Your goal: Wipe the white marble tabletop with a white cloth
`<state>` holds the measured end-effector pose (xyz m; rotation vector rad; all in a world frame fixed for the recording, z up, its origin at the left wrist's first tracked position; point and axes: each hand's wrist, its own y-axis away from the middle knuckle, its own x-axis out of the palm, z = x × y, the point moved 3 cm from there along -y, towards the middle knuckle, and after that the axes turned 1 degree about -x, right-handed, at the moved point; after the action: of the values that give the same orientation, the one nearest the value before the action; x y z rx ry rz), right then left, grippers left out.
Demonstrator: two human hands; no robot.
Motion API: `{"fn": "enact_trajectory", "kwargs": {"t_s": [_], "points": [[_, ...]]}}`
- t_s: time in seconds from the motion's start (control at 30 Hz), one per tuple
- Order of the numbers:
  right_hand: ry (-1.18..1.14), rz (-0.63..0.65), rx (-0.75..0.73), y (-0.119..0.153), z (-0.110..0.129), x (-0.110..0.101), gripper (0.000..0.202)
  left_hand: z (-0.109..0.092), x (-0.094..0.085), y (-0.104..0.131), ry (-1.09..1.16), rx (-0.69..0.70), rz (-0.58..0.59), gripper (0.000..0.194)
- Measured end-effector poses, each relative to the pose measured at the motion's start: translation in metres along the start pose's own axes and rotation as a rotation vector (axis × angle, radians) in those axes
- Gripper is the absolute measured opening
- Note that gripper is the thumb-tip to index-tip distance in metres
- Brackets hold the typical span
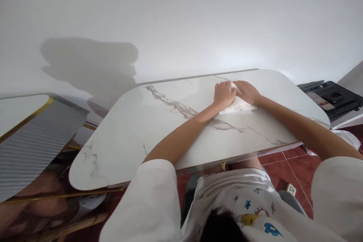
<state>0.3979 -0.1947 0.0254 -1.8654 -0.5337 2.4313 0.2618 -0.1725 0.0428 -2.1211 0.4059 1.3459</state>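
A bunched white cloth (239, 106) lies on the white marble-patterned table (113, 132), toward its back right. My left hand (224, 94) presses on the cloth's left side, fingers curled down and thumb toward the right hand. From the right, my right hand (247, 91) reaches over the cloth's top, its fingers together and meeting the left thumb. Both hands are closed on the cloth, and their palms are hidden. Part of the cloth spreads out in front of the hands toward me.
A plain wall (181, 19) rises behind the table. At the left stands a ribbed grey cabinet (42, 140) with gold trim. A black case (337, 96) is at the right. On the red tiled floor (300, 174) lies a white power socket (290, 189).
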Motion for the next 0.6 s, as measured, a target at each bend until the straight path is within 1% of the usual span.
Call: {"fn": "enact_trajectory", "kwargs": {"t_s": [0.2,0.37,0.47,0.53,0.6], "points": [[0.022,0.046,-0.080,0.054,0.032,-0.010,0.059,-0.022,-0.014,0.059,-0.010,0.001,0.031,0.037],[0.040,0.026,-0.087,0.102,0.057,-0.018,0.059,-0.044,-0.023,0.102,-0.026,0.018,0.085,0.039],[0.027,0.020,-0.089,0.122,0.067,-0.022,0.058,-0.054,-0.026,0.120,-0.030,0.013,0.094,0.039],[0.009,0.029,-0.096,0.127,0.067,-0.024,0.058,-0.059,-0.026,0.125,-0.037,0.008,0.084,0.037],[-0.009,0.042,-0.106,0.126,0.062,-0.026,0.058,-0.063,-0.025,0.125,-0.044,-0.004,0.067,0.033]]}}
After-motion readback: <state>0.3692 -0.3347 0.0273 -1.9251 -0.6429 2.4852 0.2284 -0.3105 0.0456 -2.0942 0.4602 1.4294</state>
